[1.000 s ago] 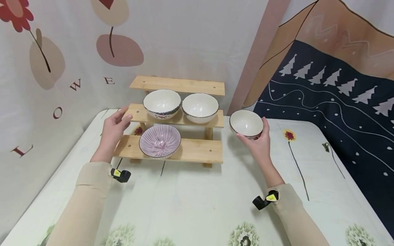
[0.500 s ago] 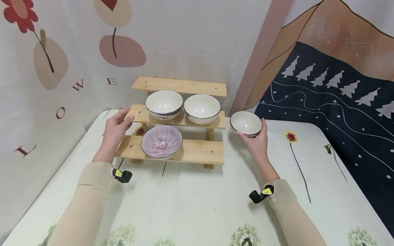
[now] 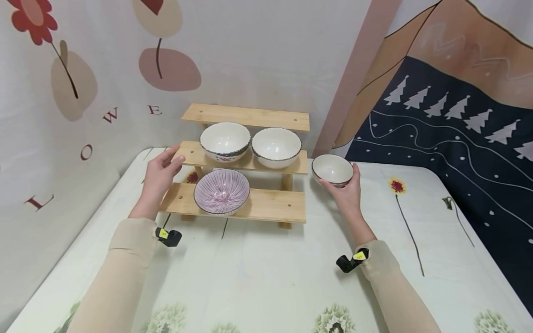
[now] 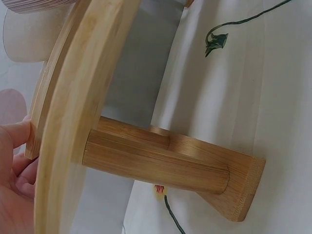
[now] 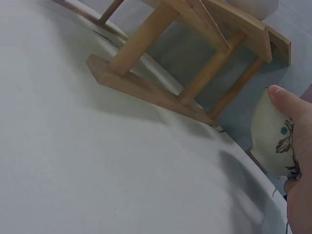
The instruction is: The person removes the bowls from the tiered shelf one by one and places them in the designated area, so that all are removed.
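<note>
A three-step wooden rack [image 3: 275, 204] stands on the table. My left hand [image 3: 158, 175] grips the left end of its middle board; in the left wrist view, the thumb and fingers [image 4: 17, 134] pinch that board's end. My right hand [image 3: 349, 192] holds a white bowl [image 3: 332, 169] by its side, just right of the rack and above the table. The bowl's outside shows a dark flower pattern [image 5: 285, 145] in the right wrist view. Two white bowls, one at left [image 3: 225, 139] and one at right [image 3: 276, 145], sit side by side on the middle board. A purple-striped bowl [image 3: 222, 191] rests on the bottom board.
The rack's top board [image 3: 245, 116] bears nothing visible. A pale flower-printed cloth [image 3: 258, 268] covers the table. A printed light curtain [image 3: 258, 55] hangs behind, and a dark one with white trees [image 3: 441, 138] hangs at right.
The head view has shifted slightly, so the rack appears further right. My right hand has brought the white bowl a little closer to the rack. My left hand keeps its grip on the board.
</note>
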A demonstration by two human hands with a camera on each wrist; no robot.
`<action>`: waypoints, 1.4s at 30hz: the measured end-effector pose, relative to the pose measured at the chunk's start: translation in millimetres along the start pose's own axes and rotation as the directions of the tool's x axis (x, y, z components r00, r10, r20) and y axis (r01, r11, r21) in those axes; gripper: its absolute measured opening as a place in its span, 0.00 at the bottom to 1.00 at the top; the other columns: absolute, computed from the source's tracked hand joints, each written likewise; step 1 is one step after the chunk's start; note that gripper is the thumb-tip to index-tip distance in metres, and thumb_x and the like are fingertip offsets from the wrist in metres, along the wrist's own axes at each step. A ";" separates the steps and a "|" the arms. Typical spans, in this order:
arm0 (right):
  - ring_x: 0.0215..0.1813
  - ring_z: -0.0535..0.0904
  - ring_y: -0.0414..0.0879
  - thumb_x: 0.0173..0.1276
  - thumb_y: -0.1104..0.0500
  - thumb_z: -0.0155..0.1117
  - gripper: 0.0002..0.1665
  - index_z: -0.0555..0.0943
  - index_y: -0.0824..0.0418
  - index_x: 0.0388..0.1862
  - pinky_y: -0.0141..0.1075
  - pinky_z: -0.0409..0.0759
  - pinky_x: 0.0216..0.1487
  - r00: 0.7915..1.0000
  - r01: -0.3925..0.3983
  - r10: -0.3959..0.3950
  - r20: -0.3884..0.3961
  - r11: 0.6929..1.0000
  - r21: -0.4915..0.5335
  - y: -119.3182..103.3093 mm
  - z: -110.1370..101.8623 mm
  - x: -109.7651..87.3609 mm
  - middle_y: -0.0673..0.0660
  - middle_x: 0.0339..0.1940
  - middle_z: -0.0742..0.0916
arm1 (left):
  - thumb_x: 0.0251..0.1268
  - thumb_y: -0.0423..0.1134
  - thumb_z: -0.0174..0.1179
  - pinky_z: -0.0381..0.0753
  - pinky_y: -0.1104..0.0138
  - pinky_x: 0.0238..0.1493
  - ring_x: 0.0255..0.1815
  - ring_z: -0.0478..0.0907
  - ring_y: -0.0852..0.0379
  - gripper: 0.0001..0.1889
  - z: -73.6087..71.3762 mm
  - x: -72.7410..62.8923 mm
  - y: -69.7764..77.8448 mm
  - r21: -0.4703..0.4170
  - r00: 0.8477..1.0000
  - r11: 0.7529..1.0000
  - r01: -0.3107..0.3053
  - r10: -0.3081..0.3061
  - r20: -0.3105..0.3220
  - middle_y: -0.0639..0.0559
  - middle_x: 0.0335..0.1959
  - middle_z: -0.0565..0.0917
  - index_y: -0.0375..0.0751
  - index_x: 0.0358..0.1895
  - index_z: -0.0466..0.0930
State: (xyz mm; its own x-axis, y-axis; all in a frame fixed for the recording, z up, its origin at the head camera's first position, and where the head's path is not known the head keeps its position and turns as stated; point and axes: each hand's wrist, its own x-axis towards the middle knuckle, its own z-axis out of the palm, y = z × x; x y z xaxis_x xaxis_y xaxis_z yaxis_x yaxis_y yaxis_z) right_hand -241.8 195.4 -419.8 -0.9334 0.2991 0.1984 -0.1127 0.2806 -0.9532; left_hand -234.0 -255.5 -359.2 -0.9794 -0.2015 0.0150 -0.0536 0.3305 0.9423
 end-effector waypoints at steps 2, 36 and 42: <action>0.79 0.60 0.55 0.55 0.58 0.80 0.66 0.45 0.64 0.81 0.44 0.60 0.83 1.000 -0.012 0.012 0.003 1.000 -0.010 1.6 0.0 0.2 0.64 0.79 0.62 | 0.78 0.50 0.49 0.72 0.64 0.75 0.77 0.64 0.47 0.31 0.6 -0.4 -0.1 0.001 1.000 1.000 0.002 -0.002 -0.002 0.47 0.80 0.59 0.48 0.79 0.55; 0.82 0.53 0.55 0.61 0.64 0.73 0.68 0.33 0.54 0.82 0.42 0.51 0.86 0.943 -0.212 0.200 0.267 0.977 0.015 -1.2 -18.3 -1.0 0.61 0.83 0.53 | 0.78 0.51 0.50 0.72 0.65 0.74 0.77 0.64 0.47 0.32 -3.3 -1.8 1.7 -0.017 1.000 1.000 0.001 -0.001 -0.010 0.45 0.80 0.58 0.45 0.78 0.56; 0.83 0.52 0.57 0.63 0.60 0.73 0.66 0.33 0.56 0.82 0.45 0.55 0.85 0.937 -0.177 0.181 0.299 0.983 -0.041 5.5 -27.6 0.5 0.63 0.83 0.52 | 0.77 0.51 0.50 0.72 0.67 0.73 0.77 0.64 0.46 0.32 -0.3 -2.0 3.3 -0.002 1.000 1.000 -0.007 0.007 -0.009 0.44 0.80 0.59 0.44 0.78 0.56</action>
State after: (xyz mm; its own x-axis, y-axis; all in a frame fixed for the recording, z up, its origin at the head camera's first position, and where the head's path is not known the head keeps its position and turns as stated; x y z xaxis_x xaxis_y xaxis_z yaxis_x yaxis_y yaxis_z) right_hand -233.5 222.3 -418.7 -0.9968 0.0587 -0.0551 0.0686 0.2600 -0.9632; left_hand -232.1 -254.3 -356.0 -0.9779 -0.2075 0.0246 -0.0463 0.3301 0.9428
